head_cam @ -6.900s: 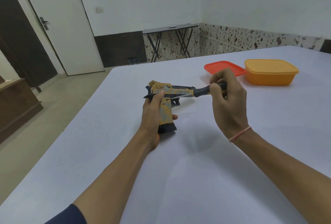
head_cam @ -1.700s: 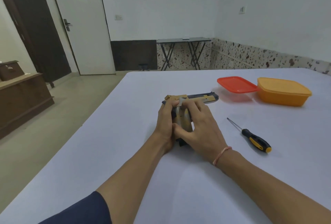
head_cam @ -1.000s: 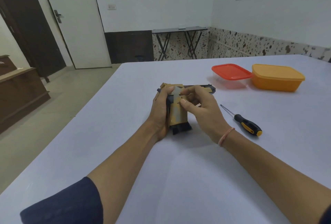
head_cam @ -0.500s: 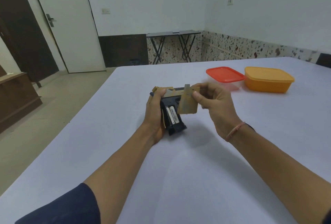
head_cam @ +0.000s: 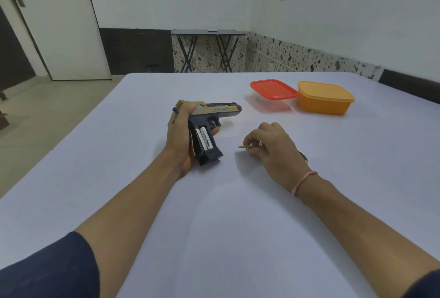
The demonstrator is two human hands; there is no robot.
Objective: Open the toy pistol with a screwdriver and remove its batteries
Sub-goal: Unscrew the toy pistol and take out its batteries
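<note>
On the white table (head_cam: 238, 226) the toy pistol (head_cam: 214, 109) lies on its side, barrel pointing right. The left hand (head_cam: 178, 136) wraps closed around its handle from behind. The right hand (head_cam: 273, 147), fingers curled, pinches the thin tan cover (head_cam: 247, 146) just above the table. Two batteries (head_cam: 204, 140) sit exposed in the handle.

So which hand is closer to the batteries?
Left. The left hand grips the toy pistol right beside the batteries; the right hand is apart, off to their right, pinching the tan cover.
</note>
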